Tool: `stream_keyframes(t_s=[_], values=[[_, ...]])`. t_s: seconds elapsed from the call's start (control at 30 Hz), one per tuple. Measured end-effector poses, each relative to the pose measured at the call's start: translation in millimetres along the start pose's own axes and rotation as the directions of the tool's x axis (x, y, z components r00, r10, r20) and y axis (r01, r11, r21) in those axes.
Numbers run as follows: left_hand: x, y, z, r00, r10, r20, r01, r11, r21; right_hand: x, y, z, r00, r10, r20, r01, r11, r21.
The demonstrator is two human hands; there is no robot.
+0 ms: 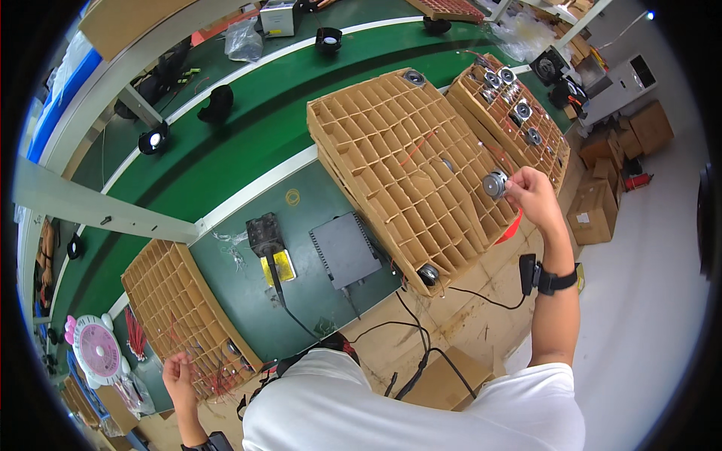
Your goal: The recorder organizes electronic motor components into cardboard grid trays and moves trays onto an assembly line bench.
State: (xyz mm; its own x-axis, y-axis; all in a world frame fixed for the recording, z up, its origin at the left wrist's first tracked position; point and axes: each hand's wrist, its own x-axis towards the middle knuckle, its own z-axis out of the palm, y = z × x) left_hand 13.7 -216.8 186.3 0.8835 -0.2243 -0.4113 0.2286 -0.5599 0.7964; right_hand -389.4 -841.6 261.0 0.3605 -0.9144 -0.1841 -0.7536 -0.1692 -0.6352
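My right hand (532, 197) pinches a small round speaker (494, 184) by its edge, over the right side of a large cardboard divider tray (376, 150). Red wires (496, 154) rise beside that speaker. Most cells I can see into hold nothing; single speakers sit at the far corner (414, 77) and the near corner (428, 275). At the lower left, my left hand (179, 379) is above the edge of a second divider tray (162, 286), fingertips drawn together. Red wires and a few dark round parts lie in that tray's near cells; what the fingertips hold is too small to tell.
Between the trays are a soldering iron stand (265, 234) with a yellow sponge and a grey box (346, 250). Another tray with several speakers (519, 113) stands at the right. Beyond runs a green conveyor (263, 113) carrying black housings. Black cables (425, 338) hang near my body.
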Motion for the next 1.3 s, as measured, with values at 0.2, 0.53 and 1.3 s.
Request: stream_keyframes(t_s=[0.2, 0.53, 1.3], values=[[-28.3, 75.8, 76.1, 0.880, 0.188, 0.436, -0.236, 0.970, 0.059, -67.8, -85.6, 58.3, 0.960, -0.064, 0.273, -0.139, 0.738, 0.661], [-60.1, 115.2, 137.3, 0.744, 0.122, 0.656, 0.309, 0.809, -0.501, -213.8, -190.0, 252.0, 0.653, -0.304, 0.694, -0.455, 0.574, 0.680], [-39.4, -43.3, -17.3, 0.838, 0.318, 0.443, -0.201, 0.935, -0.292, -313.0, -278.3, 388.6, 0.013, -0.667, 0.745, 0.554, 0.625, 0.550]])
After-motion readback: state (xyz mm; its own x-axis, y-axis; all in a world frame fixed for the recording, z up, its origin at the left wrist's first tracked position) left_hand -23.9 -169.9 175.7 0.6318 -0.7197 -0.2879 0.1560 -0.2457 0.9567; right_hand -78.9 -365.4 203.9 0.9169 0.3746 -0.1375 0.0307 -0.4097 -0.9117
